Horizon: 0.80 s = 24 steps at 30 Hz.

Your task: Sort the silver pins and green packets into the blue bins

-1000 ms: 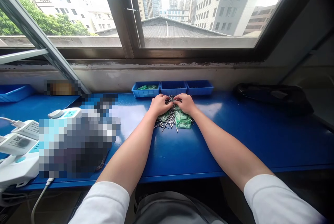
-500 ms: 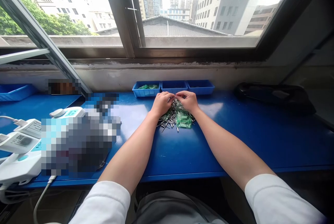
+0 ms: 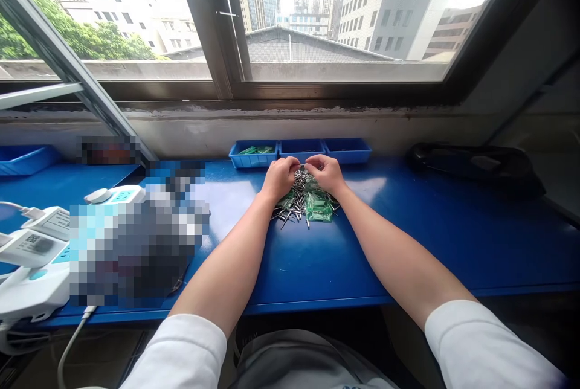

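Head camera view: both bare hands were positioned close together above a pile of slender metal pieces (image 3: 299, 197) on the blue tabletop (image 3: 312, 268). The left hand (image 3: 279, 179) was at the left upper side of the pile, its fingers curled inward; the right hand (image 3: 327, 174) was opposite, thumb and fingers drawn toward each other. The fingertips of the two hands faced each other across a narrow gap; whether either hand grasped a piece could not be told at this scale. The metal pieces lay loose in mixed directions, below and between the hands. Green packets (image 3: 319, 208) lay on the right part of the pile, near the right wrist. Three blue bins stood side by side behind the hands: the left bin (image 3: 254, 161) contained green items; the contents of the middle bin (image 3: 301, 153) and right bin (image 3: 351, 157) were indistinct. A white power strip (image 3: 27, 293) lay well apart, at the left.
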Tool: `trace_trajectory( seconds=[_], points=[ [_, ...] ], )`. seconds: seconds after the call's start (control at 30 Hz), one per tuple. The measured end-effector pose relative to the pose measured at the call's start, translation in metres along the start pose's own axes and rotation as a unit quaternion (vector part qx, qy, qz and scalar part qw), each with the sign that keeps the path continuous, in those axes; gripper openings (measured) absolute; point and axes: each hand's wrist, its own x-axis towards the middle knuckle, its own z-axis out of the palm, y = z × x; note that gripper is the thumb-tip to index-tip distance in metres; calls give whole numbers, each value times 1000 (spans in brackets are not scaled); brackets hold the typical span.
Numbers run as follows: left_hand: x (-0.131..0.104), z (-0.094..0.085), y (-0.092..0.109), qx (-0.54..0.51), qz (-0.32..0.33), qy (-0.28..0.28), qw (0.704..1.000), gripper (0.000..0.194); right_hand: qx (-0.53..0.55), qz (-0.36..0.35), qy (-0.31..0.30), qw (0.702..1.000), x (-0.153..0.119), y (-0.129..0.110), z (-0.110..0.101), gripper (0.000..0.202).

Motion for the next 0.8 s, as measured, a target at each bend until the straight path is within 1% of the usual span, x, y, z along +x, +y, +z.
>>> trace_trajectory(
  seconds=[0.1,0.23,0.33,0.43,0.5,0.57,0.7,0.8],
  points=[
    [0,-1,-1,0,-13,-2,1000,21,40,11,-12,999,-1,-4,-1,29],
    [0,-3,1,-12,-19,-12,1000,23,58,14,-12,998,-2,-6,-3,33],
    [0,-3,1,-15,-9,10,1000,25,41,13,0,999,0,-3,-5,33],
    [0,-3,0,15,-39,49,998,28,-48,1,49,998,4,3,-7,34],
    [0,-3,-2,43,-75,65,994,27,-133,-3,84,988,6,6,-10,38],
    [0,-3,-5,62,-106,67,990,27,-207,18,99,973,8,9,-13,45],
    [0,-1,-10,85,-146,41,985,26,-281,89,95,951,10,14,-18,60],
    [-1,1,-12,94,-146,22,985,25,-309,111,78,941,10,19,-19,66]
  ],
)
